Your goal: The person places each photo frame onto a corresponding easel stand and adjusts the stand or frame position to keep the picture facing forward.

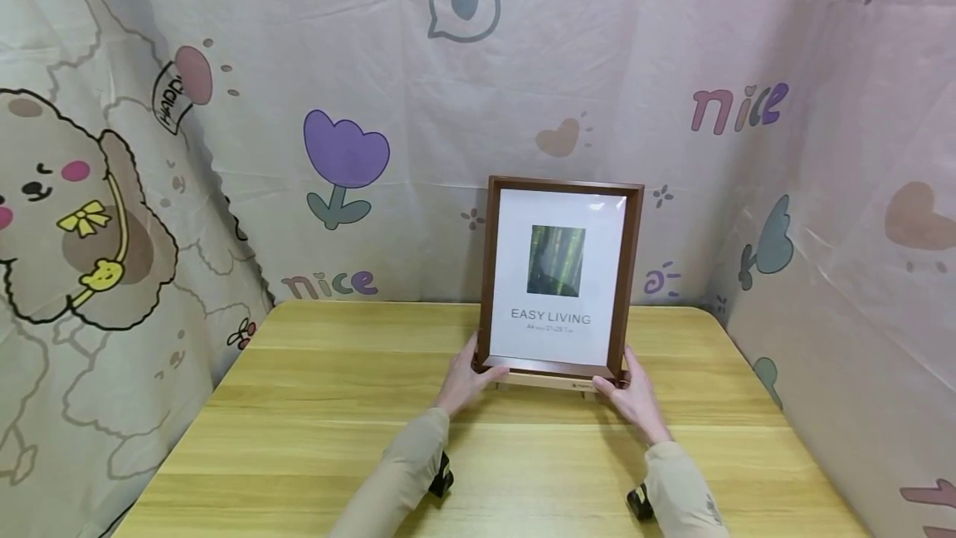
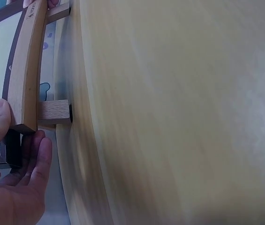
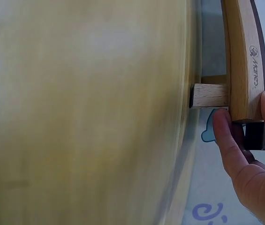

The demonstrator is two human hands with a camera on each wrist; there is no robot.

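Note:
A brown picture frame (image 1: 558, 339) stands upright, leaning slightly back, with a white sheet reading "EASY LIVING" and a small green picture in it. Under its lower edge is the pale wooden ledge of a stand (image 1: 548, 382), whose short feet (image 2: 55, 111) reach down to the table. At the frame's lower left corner my left hand (image 1: 465, 376) grips it, thumb in front and fingers curled beneath and behind. My right hand (image 1: 635, 393) holds the lower right corner the same way. In the right wrist view, dark printed lettering shows on the ledge (image 3: 245, 61) beside the thumb.
The yellow wood-grain table (image 1: 336, 405) spreads out around the stand. A patterned cloth backdrop (image 1: 418, 123) hangs close behind the table's back edge and along both sides. Black wrist cameras (image 1: 441, 476) sit under both beige sleeves (image 1: 403, 463).

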